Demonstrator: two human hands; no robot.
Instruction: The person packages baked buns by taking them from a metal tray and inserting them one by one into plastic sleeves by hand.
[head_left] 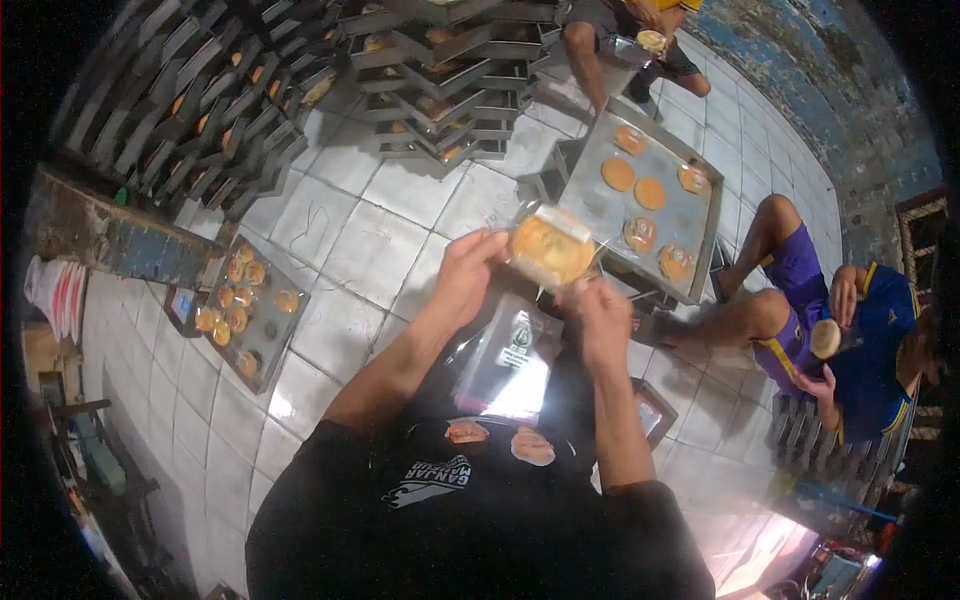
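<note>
A round golden bun in a clear plastic bag (552, 250) is held up in front of me between both hands. My left hand (468, 272) pinches the bag at its left side. At the lower right corner of the bag, my right hand (598, 312) has its fingers closed on the plastic. Below them, a stack of clear printed plastic bags (510, 355) lies on my lap. Just beyond my hands a metal baking tray (590, 215) carries several round buns, some of them in clear plastic.
A second tray (270, 345) with bagged buns is on the tiled floor (335, 330) at left. Stacked metal trays (440, 90) stand at the back. A person in purple shorts (800, 265) sits at right holding a bun (826, 339); another person (590, 50) sits at the top.
</note>
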